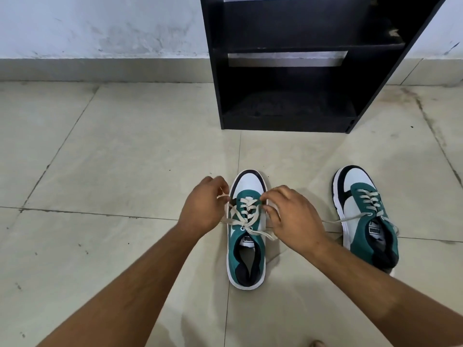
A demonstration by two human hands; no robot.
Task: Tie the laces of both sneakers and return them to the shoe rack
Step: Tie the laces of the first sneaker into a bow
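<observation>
Two green, white and black sneakers stand on the tiled floor, toes pointing to the shoe rack (288, 121). The left sneaker (246, 261) lies between my hands. Its cream laces (244, 219) cross over the tongue. My left hand (204, 206) pinches one lace end at the shoe's left side. My right hand (293, 216) pinches the other end at the right side. The right sneaker (368, 216) stands apart to the right, its laces (350, 217) loose and trailing onto the floor.
The black shoe rack stands against a white wall (100, 28), with dark shelves that show no shoes. Beige floor tiles (112, 159) spread all around. A toe (317, 343) shows at the bottom edge.
</observation>
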